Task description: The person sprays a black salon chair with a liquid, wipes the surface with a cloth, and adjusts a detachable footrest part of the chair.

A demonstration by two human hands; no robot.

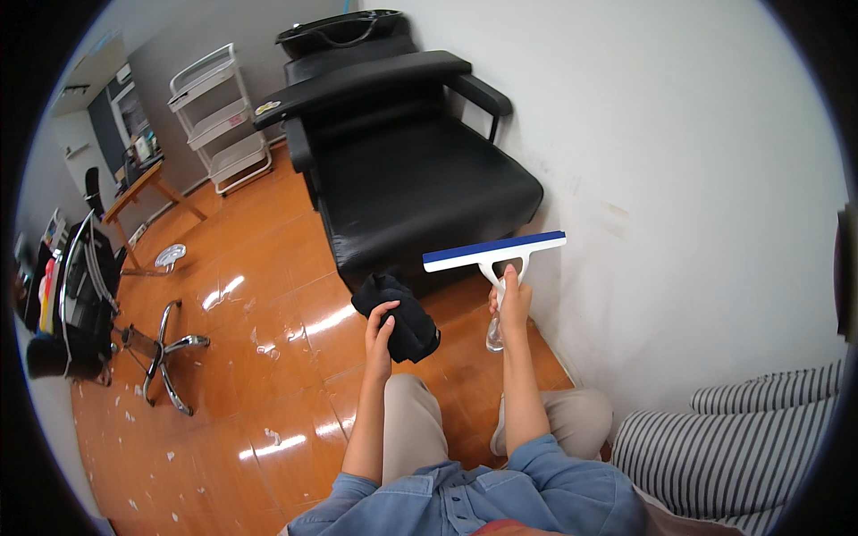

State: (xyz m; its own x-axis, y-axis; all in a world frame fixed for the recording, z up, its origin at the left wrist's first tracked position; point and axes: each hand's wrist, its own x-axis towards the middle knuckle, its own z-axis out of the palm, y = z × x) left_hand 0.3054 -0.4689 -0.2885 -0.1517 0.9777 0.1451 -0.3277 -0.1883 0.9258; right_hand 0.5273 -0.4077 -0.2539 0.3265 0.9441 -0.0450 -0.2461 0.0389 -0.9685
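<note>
In my right hand is a white squeegee with a blue blade edge, held upright by its handle. Its clear lower part, perhaps a spray bottle, shows below my fingers. My left hand grips a bunched black cloth, fingers curled over its near side. Both hands are in front of a black shampoo chair, whose padded seat lies just beyond the squeegee. The cloth overlaps the front corner of the seat from this view.
A white wall runs along the right. Striped cushioned seating stands at the lower right. To the left are a wheeled salon chair with a chrome base, a wooden table and a three-tier white trolley. Scraps litter the orange tiled floor.
</note>
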